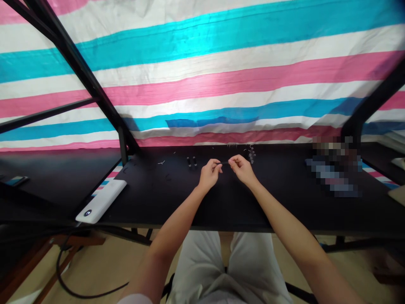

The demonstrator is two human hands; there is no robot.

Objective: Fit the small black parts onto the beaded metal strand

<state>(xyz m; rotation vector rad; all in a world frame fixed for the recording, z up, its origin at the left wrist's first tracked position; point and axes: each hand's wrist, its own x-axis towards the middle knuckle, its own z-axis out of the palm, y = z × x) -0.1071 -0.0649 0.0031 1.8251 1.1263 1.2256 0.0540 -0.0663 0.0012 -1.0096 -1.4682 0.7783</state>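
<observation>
A thin dark stick-like piece [224, 162] spans the gap between my two hands, just above the black table. My left hand [210, 172] pinches its left end between thumb and fingers. At the opposite end, the fingertips of my right hand [241, 169] are closed on the same piece. Its exact kind is too small and dark to make out. Left of my hands stand two small black cylinders with pale ends [191, 162], side by side. A little cluster of clear, greyish small parts [252, 155] lies just beyond my right hand.
A white power bank [103, 202] with a cable lies at the black table's [158, 202] left edge. Pale thread-like scraps [161, 162] are scattered leftward. A blurred-out item [335, 173] sits at right. Black frame posts [85, 80] and a striped sheet [221, 88] rise behind.
</observation>
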